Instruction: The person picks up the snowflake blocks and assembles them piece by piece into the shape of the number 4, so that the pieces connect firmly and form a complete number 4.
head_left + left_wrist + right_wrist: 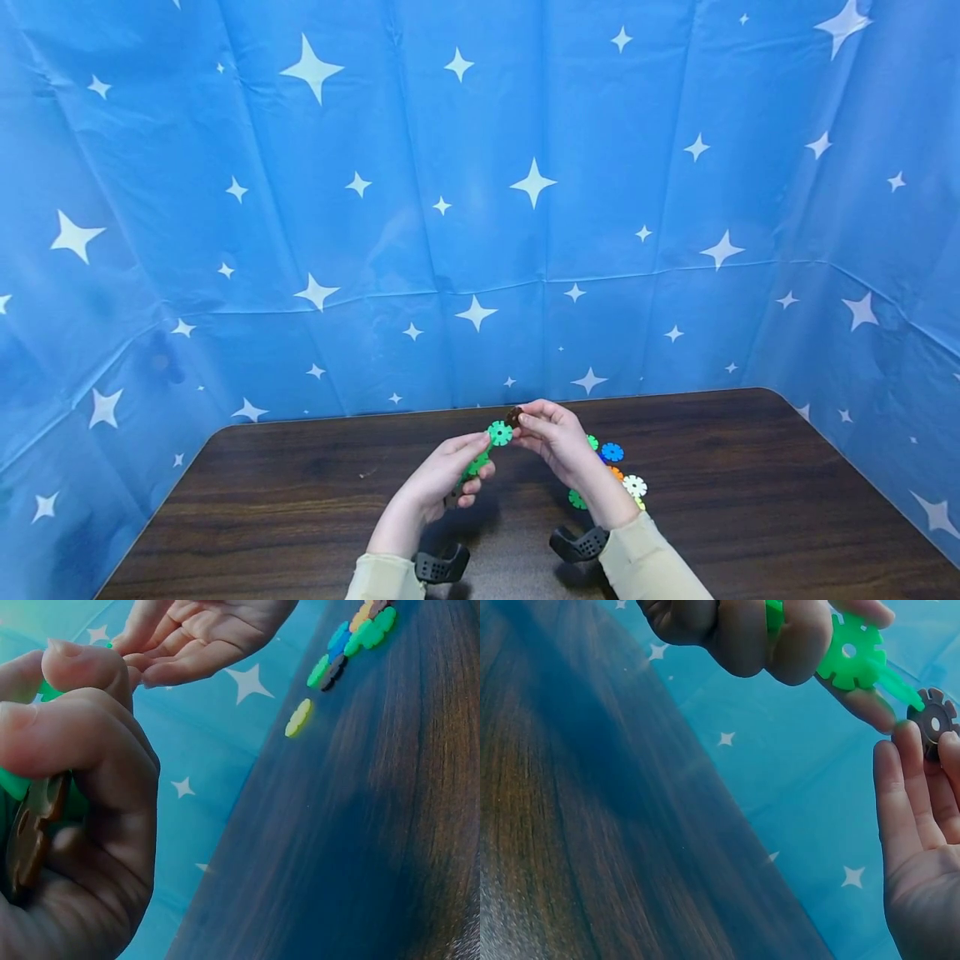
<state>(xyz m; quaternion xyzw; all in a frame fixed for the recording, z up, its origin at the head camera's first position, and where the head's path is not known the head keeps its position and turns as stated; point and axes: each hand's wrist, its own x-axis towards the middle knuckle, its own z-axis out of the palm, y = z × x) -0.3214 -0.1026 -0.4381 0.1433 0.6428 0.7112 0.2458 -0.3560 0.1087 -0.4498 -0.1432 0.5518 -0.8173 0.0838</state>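
Over the table my left hand (pixel 442 473) grips a chain of green notched plastic discs (pixel 500 433). Curled fingers hide part of that chain. In the left wrist view a brown disc (pixel 31 836) sits in the left palm, beside the green pieces. My right hand (pixel 561 442) pinches another brown notched disc (pixel 934 720) between thumb and fingers. Its edge meets the end green disc in the right wrist view; whether the slots are joined I cannot tell.
Several loose discs lie on the dark wooden table (pixel 285 492) by the right forearm, among them a blue disc (pixel 612 452), a white disc (pixel 634 486) and a green disc (pixel 577 499). A blue curtain with white stars (pixel 480 233) stands behind the table.
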